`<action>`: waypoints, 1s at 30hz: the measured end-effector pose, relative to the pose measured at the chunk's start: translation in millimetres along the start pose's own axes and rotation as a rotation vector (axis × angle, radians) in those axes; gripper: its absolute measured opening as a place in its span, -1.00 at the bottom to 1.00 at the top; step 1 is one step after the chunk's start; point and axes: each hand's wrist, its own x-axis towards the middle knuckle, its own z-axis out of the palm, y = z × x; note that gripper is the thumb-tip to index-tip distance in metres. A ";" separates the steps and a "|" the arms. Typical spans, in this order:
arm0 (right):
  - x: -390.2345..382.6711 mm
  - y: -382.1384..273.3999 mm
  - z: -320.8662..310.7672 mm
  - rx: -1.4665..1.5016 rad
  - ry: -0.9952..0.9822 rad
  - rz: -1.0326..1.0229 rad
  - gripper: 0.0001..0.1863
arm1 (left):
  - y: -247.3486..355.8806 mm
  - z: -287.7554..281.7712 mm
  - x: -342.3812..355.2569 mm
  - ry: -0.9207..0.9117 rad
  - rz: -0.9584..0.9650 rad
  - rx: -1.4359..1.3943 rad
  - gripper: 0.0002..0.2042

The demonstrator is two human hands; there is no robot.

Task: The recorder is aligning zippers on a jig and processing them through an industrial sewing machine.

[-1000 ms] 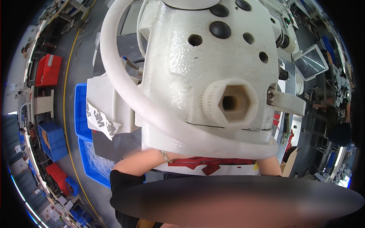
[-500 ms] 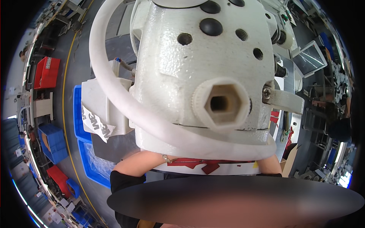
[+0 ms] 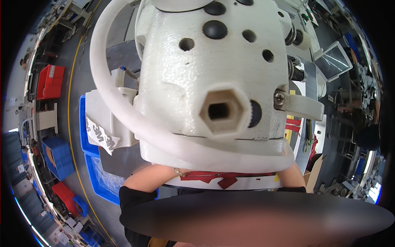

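A large white sewing machine head (image 3: pixel 173 86) fills the middle of the view and hides both my hands. My left forearm (image 3: pixel 150 177), with a bracelet at the wrist, goes under the machine's left side. On the other side, my right forearm (image 3: pixel 292 177) passes behind its lower right corner. Between my arms, red fabric pieces (image 3: pixel 227 182) lie along the near edge of the white tabletop (image 3: pixel 251 183). What my fingers touch or hold cannot be seen.
A thick white tube (image 3: pixel 123 111) curves across the machine's front. Blue bins (image 3: pixel 92 177), one holding clear plastic, stand at the left. Red strips (image 3: pixel 293 124) lie right of the machine, near an open cardboard box (image 3: pixel 314 173). A screen (image 3: pixel 334 64) stands farther back.
The machine appears slightly farther left in the view. More of the red strips and a yellow piece shows at its right. My left forearm has barely moved; more of the right one shows.
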 end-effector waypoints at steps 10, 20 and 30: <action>1.0 -3.1 -10.6 0.014 -0.094 0.049 -0.62 | 1.2 -12.7 4.6 -0.179 -0.012 -0.060 -0.29; -12.7 1.4 10.7 0.505 -0.155 0.303 -0.64 | 4.5 -12.8 -1.8 -0.283 -0.061 -0.065 -0.21; 0.1 -1.6 -11.4 -0.024 -0.117 0.025 -0.59 | -1.4 -3.0 6.7 -0.256 -0.115 -0.126 -0.22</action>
